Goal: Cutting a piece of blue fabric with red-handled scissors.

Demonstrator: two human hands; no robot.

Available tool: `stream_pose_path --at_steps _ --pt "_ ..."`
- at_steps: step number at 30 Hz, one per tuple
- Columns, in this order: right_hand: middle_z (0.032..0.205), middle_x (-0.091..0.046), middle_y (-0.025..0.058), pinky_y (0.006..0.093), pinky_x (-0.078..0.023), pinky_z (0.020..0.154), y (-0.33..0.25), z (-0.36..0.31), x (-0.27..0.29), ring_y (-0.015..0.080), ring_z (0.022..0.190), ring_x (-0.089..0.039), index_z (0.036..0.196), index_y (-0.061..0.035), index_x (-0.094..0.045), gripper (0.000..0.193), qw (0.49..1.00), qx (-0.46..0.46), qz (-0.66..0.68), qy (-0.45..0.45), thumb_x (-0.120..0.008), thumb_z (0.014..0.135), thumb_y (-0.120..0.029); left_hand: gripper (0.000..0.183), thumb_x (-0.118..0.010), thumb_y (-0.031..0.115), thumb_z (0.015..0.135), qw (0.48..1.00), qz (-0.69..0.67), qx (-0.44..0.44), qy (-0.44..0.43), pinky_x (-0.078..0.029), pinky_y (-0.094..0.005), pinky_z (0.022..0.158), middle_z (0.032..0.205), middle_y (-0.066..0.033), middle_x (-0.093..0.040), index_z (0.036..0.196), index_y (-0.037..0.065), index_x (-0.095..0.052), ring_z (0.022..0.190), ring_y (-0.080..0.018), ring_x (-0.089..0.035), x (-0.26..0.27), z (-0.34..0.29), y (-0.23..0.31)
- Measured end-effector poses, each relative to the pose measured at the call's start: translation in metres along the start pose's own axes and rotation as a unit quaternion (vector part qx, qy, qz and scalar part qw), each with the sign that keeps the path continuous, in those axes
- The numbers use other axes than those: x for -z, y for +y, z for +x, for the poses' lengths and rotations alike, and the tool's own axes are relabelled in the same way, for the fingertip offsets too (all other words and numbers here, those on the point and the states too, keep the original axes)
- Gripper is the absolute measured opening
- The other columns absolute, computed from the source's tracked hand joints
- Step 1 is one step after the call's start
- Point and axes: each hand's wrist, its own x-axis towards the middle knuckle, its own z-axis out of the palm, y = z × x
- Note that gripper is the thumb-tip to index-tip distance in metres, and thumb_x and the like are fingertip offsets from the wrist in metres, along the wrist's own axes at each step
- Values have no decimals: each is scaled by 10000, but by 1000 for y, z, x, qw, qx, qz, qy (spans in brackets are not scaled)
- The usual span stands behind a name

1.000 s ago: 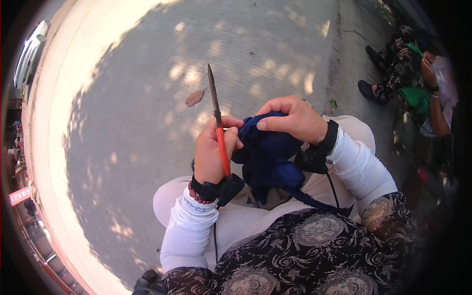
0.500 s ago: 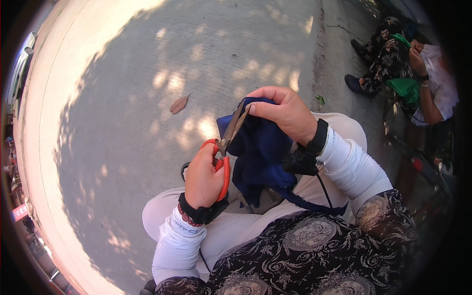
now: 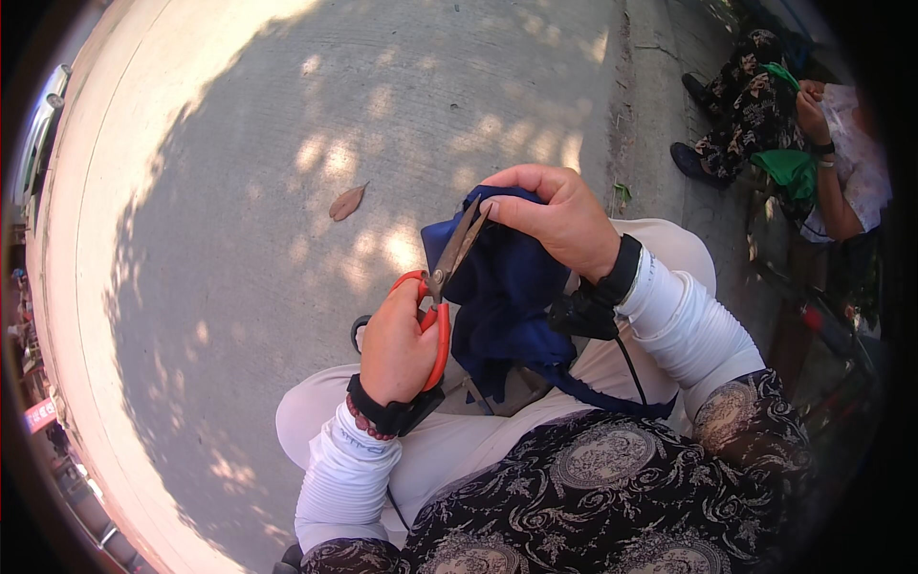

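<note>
- Left hand (image 3: 394, 352): fingers curled round the red handles of the scissors (image 3: 437, 278); grip looks firm, exact finger placement in the loops partly hidden.
- Right hand (image 3: 564, 222): thumb and index finger pinched together on the top edge of the blue cloth (image 3: 521, 268); remaining fingers folded behind.
- Scissors: 2 blades slightly parted, pointing up and right, tips at the cloth edge right by the right thumb. Can't tell if fabric sits between the blades.
- Change: 1.0 s ago the scissors stood upright, just parked in the left hand while both hands' fingers worked the cloth. Now the handles are gripped for use and the blades are at the edge. Last 0.5 s: almost no change.
- Meaning, as judged: handling has given way to a cutting position, right hand steadying the edge.
- Blue cloth: bunched, hanging from the right hand over the lap, a strip trailing across the pale trousers (image 3: 674, 247).
- Wrists: 1 black band on each, plus 1 bead bracelet on the left.
- Ground (image 3: 239, 249): grey concrete, dappled shade, 1 dry leaf (image 3: 348, 202) ahead of the left hand.
- Right side: 1 seated co-worker with green cloth (image 3: 789, 172).
- Far left: 1 car (image 3: 43, 134) near the rim.
</note>
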Motion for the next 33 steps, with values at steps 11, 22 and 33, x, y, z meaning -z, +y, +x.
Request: stream_pose_path --at_steps 11,22,33 --pt "949 -689 59 230 -526 768 -1 -1 -2 98 838 -643 1054 24 -659 200 997 17 -75 1 -631 897 -97 314 -546 -4 762 999 -37 16 -25 -429 -235 605 680 -16 -562 1072 4 -588 627 -100 -546 -2 0 -3" --pt "931 -685 65 229 -527 763 3 0 -2 106 829 -645 1044 26 -658 200 999 -26 29 -5 -645 897 -109 347 -527 -12 764 955 -263 84 -112 -482 -254 648 868 -66 -604 1109 -23 -561 730 -122 -601 -1 0 12" --pt "917 -686 54 219 -525 729 0 -2 -3 95 798 -642 1047 22 -658 209 1000 -24 -9 -6 -644 892 -117 415 -423 -33 746 962 -233 97 -105 -492 -253 734 931 -84 -625 1136 -44 -564 751 -127 -618 3 -1 18"
